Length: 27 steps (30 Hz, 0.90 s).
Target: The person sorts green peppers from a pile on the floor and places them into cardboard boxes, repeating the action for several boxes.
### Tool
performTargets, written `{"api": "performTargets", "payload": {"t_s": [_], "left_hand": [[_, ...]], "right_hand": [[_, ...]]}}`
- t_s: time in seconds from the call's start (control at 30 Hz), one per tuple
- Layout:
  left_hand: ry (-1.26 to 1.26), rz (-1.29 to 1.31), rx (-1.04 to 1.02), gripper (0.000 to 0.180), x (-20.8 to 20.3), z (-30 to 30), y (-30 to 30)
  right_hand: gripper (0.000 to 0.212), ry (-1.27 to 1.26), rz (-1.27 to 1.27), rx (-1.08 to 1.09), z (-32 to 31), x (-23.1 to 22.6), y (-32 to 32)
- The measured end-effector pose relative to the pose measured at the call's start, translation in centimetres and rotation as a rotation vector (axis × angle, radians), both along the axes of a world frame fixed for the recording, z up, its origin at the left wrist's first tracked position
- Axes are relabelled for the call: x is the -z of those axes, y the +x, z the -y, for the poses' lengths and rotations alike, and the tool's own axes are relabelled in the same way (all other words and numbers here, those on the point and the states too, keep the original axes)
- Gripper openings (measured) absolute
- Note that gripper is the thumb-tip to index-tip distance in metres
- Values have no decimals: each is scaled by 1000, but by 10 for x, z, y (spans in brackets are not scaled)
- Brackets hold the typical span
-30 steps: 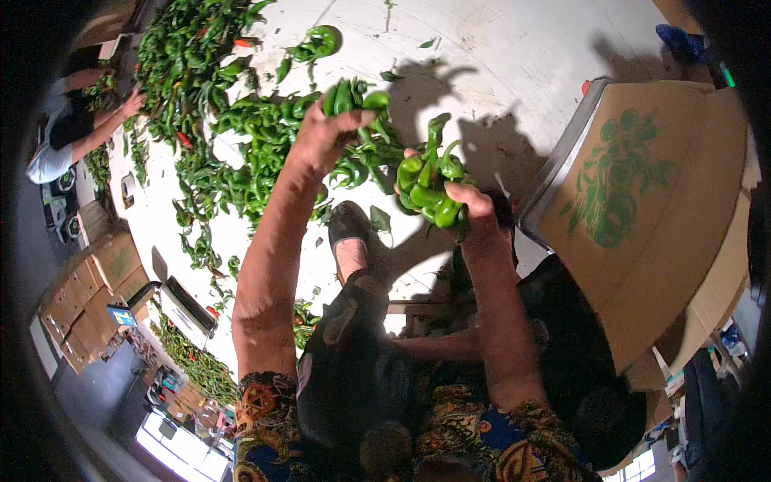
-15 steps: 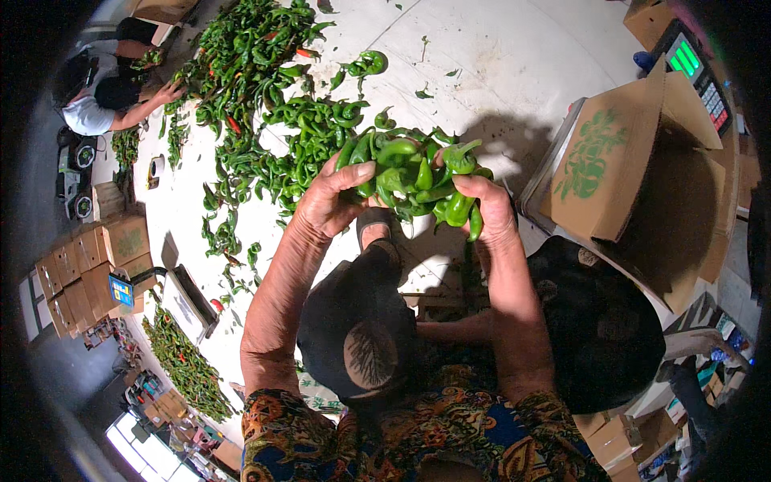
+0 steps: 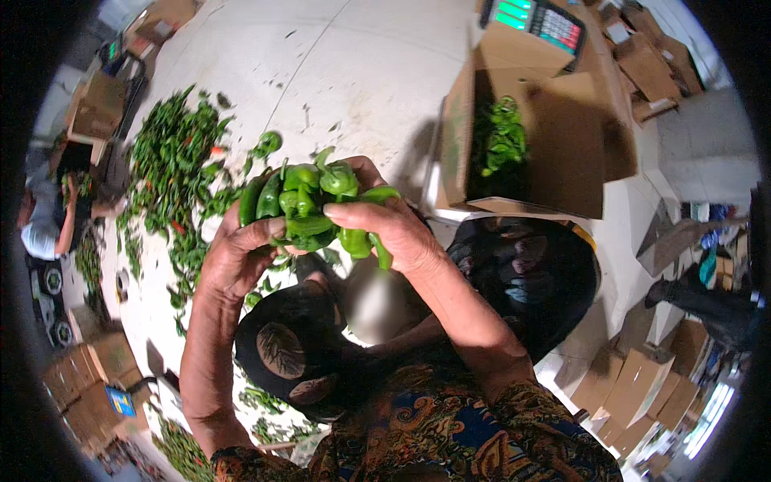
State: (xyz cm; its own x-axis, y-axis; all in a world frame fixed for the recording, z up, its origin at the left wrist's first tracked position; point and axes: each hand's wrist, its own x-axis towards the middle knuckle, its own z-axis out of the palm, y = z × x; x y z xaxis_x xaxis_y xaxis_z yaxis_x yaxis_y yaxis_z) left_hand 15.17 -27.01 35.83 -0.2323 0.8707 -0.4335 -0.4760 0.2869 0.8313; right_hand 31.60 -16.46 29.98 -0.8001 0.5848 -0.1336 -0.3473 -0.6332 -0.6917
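Observation:
Between my two hands I hold a bunch of green peppers (image 3: 301,193), raised above my knees. My left hand (image 3: 237,253) grips the bunch from the left, its thumb pressed over the front. My right hand (image 3: 393,225) closes on the other side, thumb lying across the peppers and fingers behind them. To the left on the floor spreads a large pile of green peppers (image 3: 173,153) with a few red ones. On the right stands an open cardboard box (image 3: 562,136) with some green peppers (image 3: 506,136) inside.
A scale with a lit green display (image 3: 534,24) stands behind the box. Stacked cartons (image 3: 92,377) are at the lower left, more boxes (image 3: 634,386) at the lower right. Another person (image 3: 44,209) reaches toward peppers at the far left. Scattered leaves lie on the pale floor (image 3: 361,80).
My view has turned to the right, bringing the box's inside with its peppers into sight. Both hands still hold the bunch, which sits further left in the picture.

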Motion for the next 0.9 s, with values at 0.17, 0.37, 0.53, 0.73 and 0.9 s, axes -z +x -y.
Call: {"api": "performTargets", "payload": {"t_s": [0.17,0.37,0.53,0.73,0.9], "left_hand": [[39,-84,158,52,-35,-58,39],[287,-139,324,48,-49,-140,101],[172,-196,425,55,-21,-201,133],[264,-212,508,45,-9,-187,87],[23,-374,133,43,34,-112,-9]], "right_hand": [[69,-1,41,175,-33,-40,46],[50,334,429,368,-84,-100,123],[56,584,572,394,-129,-85,163],[61,1006,911,355,-127,-68,184],[35,464,618,98,-20,-86,122]]}}
